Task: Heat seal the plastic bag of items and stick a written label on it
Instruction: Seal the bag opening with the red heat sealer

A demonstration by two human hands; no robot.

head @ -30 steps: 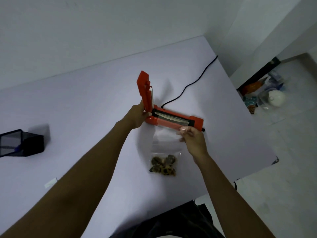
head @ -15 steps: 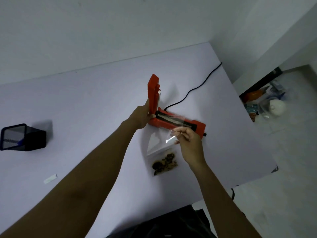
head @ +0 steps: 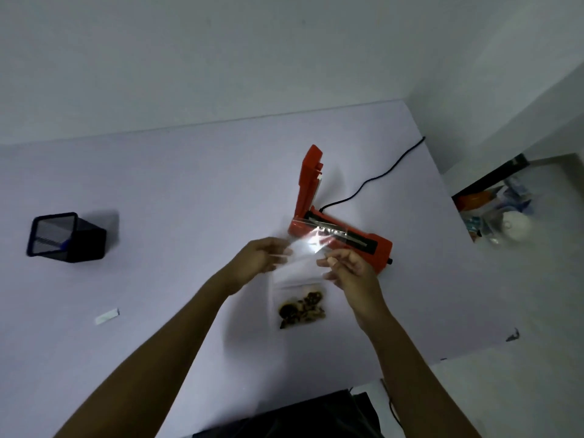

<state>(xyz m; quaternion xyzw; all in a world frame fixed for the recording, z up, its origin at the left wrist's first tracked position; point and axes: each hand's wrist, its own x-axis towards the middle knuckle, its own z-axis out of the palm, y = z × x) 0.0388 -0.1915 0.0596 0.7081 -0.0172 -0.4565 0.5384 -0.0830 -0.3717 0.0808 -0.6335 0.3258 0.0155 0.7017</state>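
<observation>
Plastic bag (head: pixel 300 273), clear and rectangular, lies on the pale lilac tabletop (head: pixel 177 197) with its long axis running from the person toward the far wall, its open mouth pointing away onto the base of the orange hinged heat sealer (head: pixel 339 230) and its filled bottom end pointing back toward the person. The sealer's base lies with its long axis slanting from the left down to the right across the table, the black sealing strip facing up, and its orange lid arm stands raised nearly upright from the left end; a black power cord (head: pixel 376 181) leaves the back of it toward the table's far right corner. At the left of the table stands a black mesh square pen holder (head: pixel 64 237), well apart from the sealer. The left hand (head: pixel 259 257) pinches the bag's upper left edge between thumb and fingertips, and the right hand (head: pixel 350 267) appears to pinch the upper right edge, though glare on the film and motion blur make that grip hard to read. A cluster of small dark brown items (head: pixel 301 309) sits in the bag's near end. A small white paper strip (head: pixel 106 317) lies flat near the left forearm.
</observation>
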